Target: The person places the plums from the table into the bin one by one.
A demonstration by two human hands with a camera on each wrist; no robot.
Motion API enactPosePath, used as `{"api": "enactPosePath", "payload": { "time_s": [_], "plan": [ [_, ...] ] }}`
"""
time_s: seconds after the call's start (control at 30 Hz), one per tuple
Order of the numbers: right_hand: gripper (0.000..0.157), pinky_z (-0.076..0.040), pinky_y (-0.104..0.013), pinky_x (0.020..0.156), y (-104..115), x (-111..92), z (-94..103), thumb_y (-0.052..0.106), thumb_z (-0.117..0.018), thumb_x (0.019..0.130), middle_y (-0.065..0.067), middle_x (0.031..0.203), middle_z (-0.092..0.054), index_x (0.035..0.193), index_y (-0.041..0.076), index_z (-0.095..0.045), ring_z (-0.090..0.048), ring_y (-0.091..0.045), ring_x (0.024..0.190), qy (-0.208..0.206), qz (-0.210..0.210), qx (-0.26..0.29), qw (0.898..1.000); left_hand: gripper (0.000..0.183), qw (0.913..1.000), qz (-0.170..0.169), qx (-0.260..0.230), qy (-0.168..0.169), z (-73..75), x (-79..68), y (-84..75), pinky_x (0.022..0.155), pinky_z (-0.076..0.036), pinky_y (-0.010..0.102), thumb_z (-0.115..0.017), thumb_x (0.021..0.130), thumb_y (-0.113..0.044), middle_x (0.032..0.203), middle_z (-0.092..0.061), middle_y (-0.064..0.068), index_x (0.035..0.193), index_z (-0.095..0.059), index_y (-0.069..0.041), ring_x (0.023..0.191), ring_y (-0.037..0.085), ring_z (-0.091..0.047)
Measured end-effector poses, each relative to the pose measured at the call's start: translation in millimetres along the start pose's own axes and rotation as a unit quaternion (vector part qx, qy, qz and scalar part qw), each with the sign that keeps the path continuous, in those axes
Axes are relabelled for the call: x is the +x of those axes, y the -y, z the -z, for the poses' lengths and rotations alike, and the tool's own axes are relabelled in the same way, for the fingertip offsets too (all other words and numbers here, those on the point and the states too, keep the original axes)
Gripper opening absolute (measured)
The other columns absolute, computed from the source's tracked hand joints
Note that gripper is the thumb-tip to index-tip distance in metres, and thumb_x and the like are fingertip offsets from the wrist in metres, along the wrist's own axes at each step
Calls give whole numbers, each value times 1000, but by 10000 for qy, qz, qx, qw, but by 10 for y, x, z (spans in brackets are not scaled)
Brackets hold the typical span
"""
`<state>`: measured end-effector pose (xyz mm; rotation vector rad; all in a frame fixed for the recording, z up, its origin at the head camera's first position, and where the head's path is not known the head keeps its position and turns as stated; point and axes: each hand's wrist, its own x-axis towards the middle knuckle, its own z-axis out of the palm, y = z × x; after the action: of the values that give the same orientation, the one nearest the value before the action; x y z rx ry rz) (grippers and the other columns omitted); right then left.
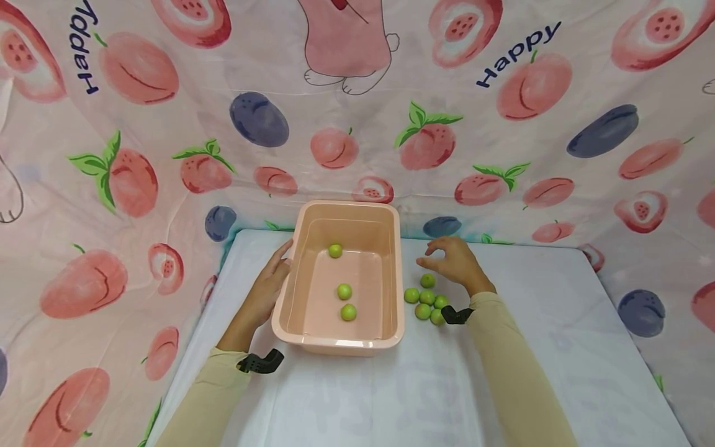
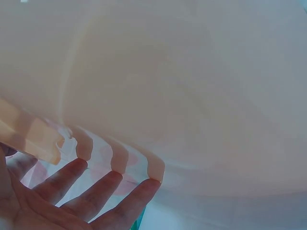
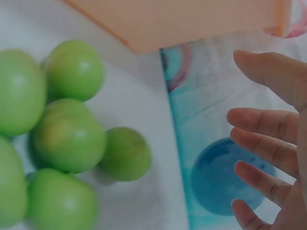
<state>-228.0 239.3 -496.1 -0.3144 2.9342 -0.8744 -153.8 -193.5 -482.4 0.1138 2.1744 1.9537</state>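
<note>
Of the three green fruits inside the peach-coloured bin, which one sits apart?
The far green fruit, at the end of the bin away from the person. The other two fruits lie close together, nearer the person.

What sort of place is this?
Probably an indoor work corner: a white tabletop, a fruit-patterned cloth hanging behind it, and a peach-coloured tub holding three green fruits.

A pale pink cloth (image 1: 357, 112) (fruit-printed, lettered "Happy") hangs behind a white table (image 1: 368, 397).
</note>
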Motion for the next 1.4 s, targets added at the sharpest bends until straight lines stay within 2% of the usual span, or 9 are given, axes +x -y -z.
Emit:
{"api": "enactPosePath", "payload": {
  "time_s": [0.17, 0.5, 0.77, 1.1, 1.4],
  "plan": [
    [45, -42, -61, 110, -114, -30, -99, 51, -76, 86, -15, 128, -69, 103, 9, -77, -55, -39, 128, 35, -94, -152, 9998, 55, 10000, -5, -79, 9, -4, 7, 2, 109, -46, 59, -39, 111, -44, 161, -37, 18, 162, -22, -39, 140, 44, -47],
    [46, -40, -61, 111, -280, -107, -273, 50, -77, 86, -16, 131, -67, 106, 9, -76, -53, -39, 129, 126, -431, 18, 9990, 55, 9998, -31, -215, 42, -12, 2, 4, 109, -44, 62, -39, 111, -44, 160, -37, 21, 163, -21, -38, 140, 47, -45],
    [46, -40, -61, 112, -352, -163, -362, 48, -79, 85, -18, 129, -68, 107, 7, -76, -56, -41, 127, 81, -353, 129, 9993, 56, 9998, -35, -183, 0, -14, 8, 9, 109, -44, 62, -39, 110, -45, 160, -37, 20, 163, -21, -38, 141, 48, -44],
    [48, -37, -61, 114, -451, -191, -467, 51, -78, 85, -18, 133, -66, 110, 9, -75, -54, -42, 130, 130, -603, 165, 9980, 54, 9999, 28, -95, -51, -14, 15, 2, 109, -45, 61, -38, 110, -46, 161, -35, 17, 162, -23, -41, 141, 46, -44],
    [46, -38, -60, 113, -489, -226, -493, 44, -80, 86, -21, 129, -68, 110, 5, -75, -56, -43, 128, -36, -335, 166, 9993, 54, 9999, 9, -74, -69, -26, 20, 0, 108, -46, 60, -39, 110, -46, 160, -38, 18, 162, -22, -41, 140, 46, -46]
  ]
}}
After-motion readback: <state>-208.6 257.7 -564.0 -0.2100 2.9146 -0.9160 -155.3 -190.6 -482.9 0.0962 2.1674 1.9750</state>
